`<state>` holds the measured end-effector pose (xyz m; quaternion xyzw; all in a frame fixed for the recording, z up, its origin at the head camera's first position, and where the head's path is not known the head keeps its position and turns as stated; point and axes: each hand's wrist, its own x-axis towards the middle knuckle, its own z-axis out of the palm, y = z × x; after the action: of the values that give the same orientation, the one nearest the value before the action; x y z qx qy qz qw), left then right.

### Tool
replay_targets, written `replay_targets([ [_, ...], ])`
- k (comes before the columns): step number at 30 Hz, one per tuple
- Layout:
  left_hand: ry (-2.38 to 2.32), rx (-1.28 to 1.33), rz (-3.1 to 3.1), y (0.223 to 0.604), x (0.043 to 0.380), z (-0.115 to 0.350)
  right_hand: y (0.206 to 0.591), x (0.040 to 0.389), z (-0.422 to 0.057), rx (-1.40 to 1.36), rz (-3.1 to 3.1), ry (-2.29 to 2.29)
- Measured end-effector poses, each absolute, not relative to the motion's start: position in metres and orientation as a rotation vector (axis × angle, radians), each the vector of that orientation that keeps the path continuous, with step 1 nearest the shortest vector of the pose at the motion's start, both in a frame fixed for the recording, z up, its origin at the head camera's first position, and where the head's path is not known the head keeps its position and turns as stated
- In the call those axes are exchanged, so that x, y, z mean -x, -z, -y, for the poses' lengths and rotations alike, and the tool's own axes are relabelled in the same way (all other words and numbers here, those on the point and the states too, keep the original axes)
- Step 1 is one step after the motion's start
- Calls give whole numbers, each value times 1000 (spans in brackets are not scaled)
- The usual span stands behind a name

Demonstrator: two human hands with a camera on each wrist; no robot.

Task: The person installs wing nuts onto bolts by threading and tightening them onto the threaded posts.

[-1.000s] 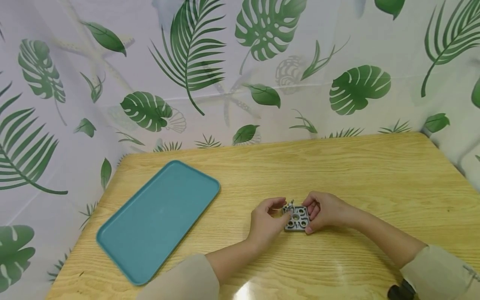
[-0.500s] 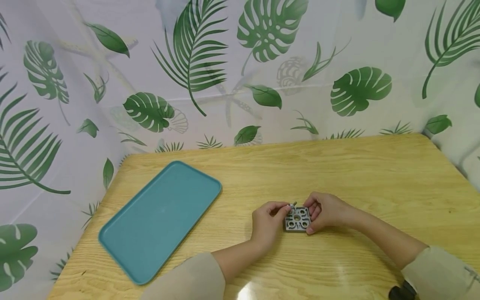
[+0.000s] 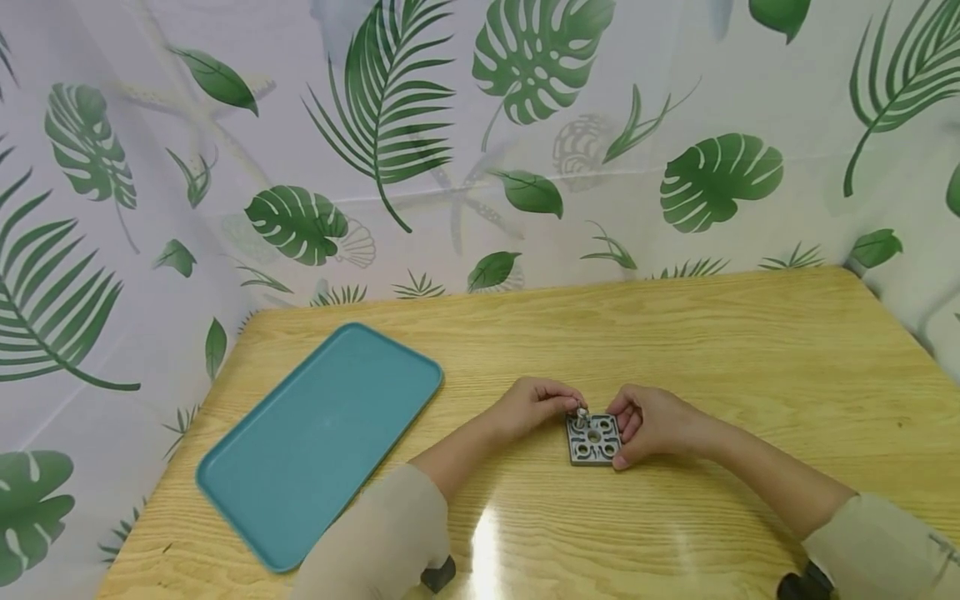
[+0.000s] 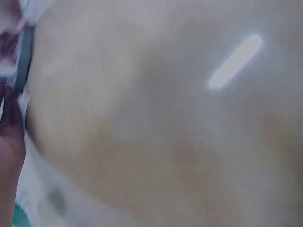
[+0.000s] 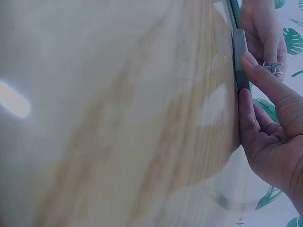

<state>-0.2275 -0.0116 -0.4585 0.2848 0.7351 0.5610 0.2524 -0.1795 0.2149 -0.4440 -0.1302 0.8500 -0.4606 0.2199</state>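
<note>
A square grey metal plate (image 3: 594,451) with several round holes lies flat on the table. My right hand (image 3: 657,421) grips its right side, thumb at the front corner and fingers along the far edge. At the plate's back left corner stands a small silver metal piece (image 3: 582,417) with short projecting arms. My left hand (image 3: 531,407) pinches it between thumb and fingertips. From the right wrist, the plate (image 5: 240,56) shows edge-on, with the silver piece (image 5: 274,68) at the left fingertips behind it. The left wrist view is blurred, the left hand (image 4: 10,151) at its edge.
A teal rectangular tray (image 3: 322,442) lies to the left on the wooden table (image 3: 675,333). Behind the table hangs a white cloth (image 3: 450,125) printed with green leaves. Black wrist straps show near both sleeves.
My left hand has swung round to the plate's back left corner, its forearm now lower and further left. The silver piece stands more upright. My right hand and the plate have stayed put.
</note>
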Motion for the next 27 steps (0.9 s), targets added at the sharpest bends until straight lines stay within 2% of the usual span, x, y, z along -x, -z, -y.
replay_targets([
  [11,-1108,-980,-1793,439,268,4,442,179,-215,396,-2338,1293],
  [27,-1250,-892,-1884,444,259,-1,440,179,-215,372,-2323,1293],
])
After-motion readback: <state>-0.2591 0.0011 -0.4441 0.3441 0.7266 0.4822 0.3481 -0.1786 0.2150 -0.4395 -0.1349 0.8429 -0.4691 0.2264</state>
